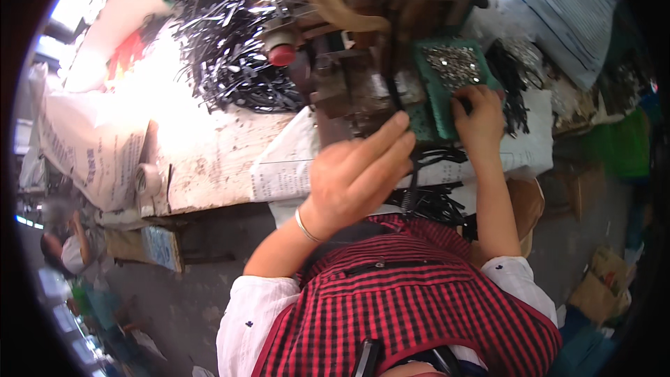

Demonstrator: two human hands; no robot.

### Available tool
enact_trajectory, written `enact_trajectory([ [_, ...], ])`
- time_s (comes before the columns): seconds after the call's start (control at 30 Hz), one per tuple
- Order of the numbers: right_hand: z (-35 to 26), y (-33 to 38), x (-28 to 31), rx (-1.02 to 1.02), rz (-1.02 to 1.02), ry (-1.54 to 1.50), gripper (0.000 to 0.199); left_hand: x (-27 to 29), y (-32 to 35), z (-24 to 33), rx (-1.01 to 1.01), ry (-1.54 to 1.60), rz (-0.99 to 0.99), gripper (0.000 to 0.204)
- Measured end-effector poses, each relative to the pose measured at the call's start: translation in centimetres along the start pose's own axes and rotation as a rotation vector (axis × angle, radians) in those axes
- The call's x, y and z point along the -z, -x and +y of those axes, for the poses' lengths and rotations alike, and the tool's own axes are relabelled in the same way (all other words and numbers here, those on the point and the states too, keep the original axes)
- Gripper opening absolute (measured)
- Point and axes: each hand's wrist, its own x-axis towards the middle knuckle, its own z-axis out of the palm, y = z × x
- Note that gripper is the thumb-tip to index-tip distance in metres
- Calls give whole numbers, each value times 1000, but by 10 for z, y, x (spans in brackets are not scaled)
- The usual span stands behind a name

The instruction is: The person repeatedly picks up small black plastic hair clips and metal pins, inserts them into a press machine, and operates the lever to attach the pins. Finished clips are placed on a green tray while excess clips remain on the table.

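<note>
My left hand reaches to the front of a bench machine, fingers stretched forward and held together. At its fingertips is a thin black strip, which runs up into the machine; the thumb is hidden, and the grip looks like a pinch on the strip. My right hand is over the near right part of a green tray holding many small shiny metal pieces. Its fingers are curled with thumb and forefinger close together; whatever is between them is too small to make out.
A big heap of black strips lies left of the machine, beside a red push button. More black strips lie at the bench's front edge. A tape roll and white sack are at left; plastic bags lie at right.
</note>
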Motion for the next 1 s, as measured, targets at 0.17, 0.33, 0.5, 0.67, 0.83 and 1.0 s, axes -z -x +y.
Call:
enact_trajectory([
  [0.17,-2,13,5,-194,37,-161,12,58,65,-3,59,-337,119,21],
  [0.33,-3,6,6,-210,84,-491,14,130,32,-45,206,-724,300,23],
  [0.5,-42,-13,10,-245,15,-600,17,95,41,-133,169,-588,-127,21],
  [0.67,-20,1,8,-322,-36,-569,18,30,71,-184,318,-540,-355,23],
  [0.83,30,50,29,-333,198,-413,15,31,81,-181,268,-441,-84,24],
  [1.0,10,47,36,-330,261,-558,14,48,55,-161,546,174,515,13],
])
